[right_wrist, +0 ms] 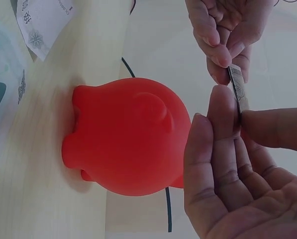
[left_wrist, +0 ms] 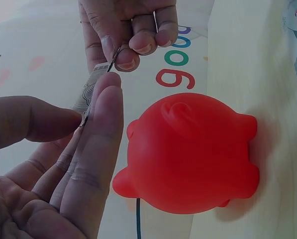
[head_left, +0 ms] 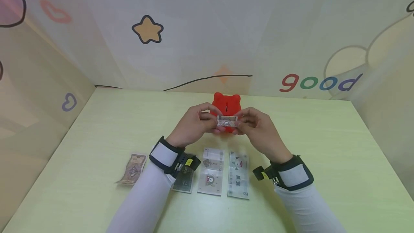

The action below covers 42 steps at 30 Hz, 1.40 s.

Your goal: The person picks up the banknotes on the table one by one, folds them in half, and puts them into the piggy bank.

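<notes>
A small folded banknote [head_left: 227, 121] is stretched level between both hands. My left hand [head_left: 198, 123] pinches one end between thumb and fingers, and the opposite end is pinched by my right hand [head_left: 260, 130]. Behind the note in the head view is a red piggy bank [head_left: 227, 102], with a dark slot on its top. From the left wrist, the piggy bank [left_wrist: 188, 154] is seen standing on its feet, while the folded note [left_wrist: 91, 89] appears nearly edge-on, held above it. The right wrist view shows the same note [right_wrist: 238, 87] at the fingertips, apart from the piggy bank.
Closer to the body, several banknotes lie in a row on the pale table [head_left: 323, 161]: a brown one [head_left: 134, 168], a dark one [head_left: 183, 182] partly under the left wrist, a pinkish one [head_left: 210, 172] and a greenish one [head_left: 238, 175]. A printed cloth backdrop [head_left: 200, 39] rises behind.
</notes>
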Available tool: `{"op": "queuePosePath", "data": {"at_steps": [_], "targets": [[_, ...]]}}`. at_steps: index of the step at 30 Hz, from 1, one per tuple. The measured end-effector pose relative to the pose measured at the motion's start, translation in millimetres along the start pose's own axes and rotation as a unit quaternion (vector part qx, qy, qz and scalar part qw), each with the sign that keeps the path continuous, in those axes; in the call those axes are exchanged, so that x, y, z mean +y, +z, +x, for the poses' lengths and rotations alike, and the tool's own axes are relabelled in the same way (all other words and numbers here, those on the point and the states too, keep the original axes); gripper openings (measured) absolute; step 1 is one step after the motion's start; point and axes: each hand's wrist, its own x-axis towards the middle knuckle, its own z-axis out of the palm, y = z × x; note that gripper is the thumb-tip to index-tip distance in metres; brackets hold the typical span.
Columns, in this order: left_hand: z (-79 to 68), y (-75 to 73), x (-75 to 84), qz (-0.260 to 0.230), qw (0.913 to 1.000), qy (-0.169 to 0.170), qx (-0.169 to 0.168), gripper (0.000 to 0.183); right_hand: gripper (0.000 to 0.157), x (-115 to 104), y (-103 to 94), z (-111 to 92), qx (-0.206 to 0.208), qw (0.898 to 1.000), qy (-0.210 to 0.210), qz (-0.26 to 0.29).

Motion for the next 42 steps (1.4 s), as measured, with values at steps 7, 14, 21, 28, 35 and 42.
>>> {"op": "queuePosePath", "data": {"at_steps": [7, 14, 21, 28, 35, 42], "targets": [[-0.8, -0.3, 0.6, 0.011, 0.9999, 0.011, -0.004, 0.02, 0.026, 1, 0.0, 0, 0.005, 1.0, -0.016, -0.002], [0.0, -0.2, -1.8, 0.005, 0.9998, 0.019, -0.004, 0.017, 0.018, 2, 1.1, 0, 0.008, 0.999, -0.032, -0.009], [3.7, -0.9, -10.0, 0.007, 0.9999, 0.014, -0.005, 0.017, 0.014, 1, 1.8, -1, 0.009, 1.0, -0.025, -0.014], [12.5, -3.3, -30.4, 0.019, 0.9996, 0.02, -0.001, 0.018, 0.013, 2, 2.1, 0, 0.005, 1.0, -0.015, -0.021], [12.6, -3.3, -29.3, 0.026, 0.9995, 0.012, 0.009, 0.019, 0.015, 1, 1.9, 0, 0.002, 1.0, -0.007, -0.022], [12.5, -2.5, -28.9, 0.031, 0.9994, 0.001, 0.017, 0.019, 0.019, 2, 2.0, 0, 0.0, 0.999, -0.024, -0.024]]}}
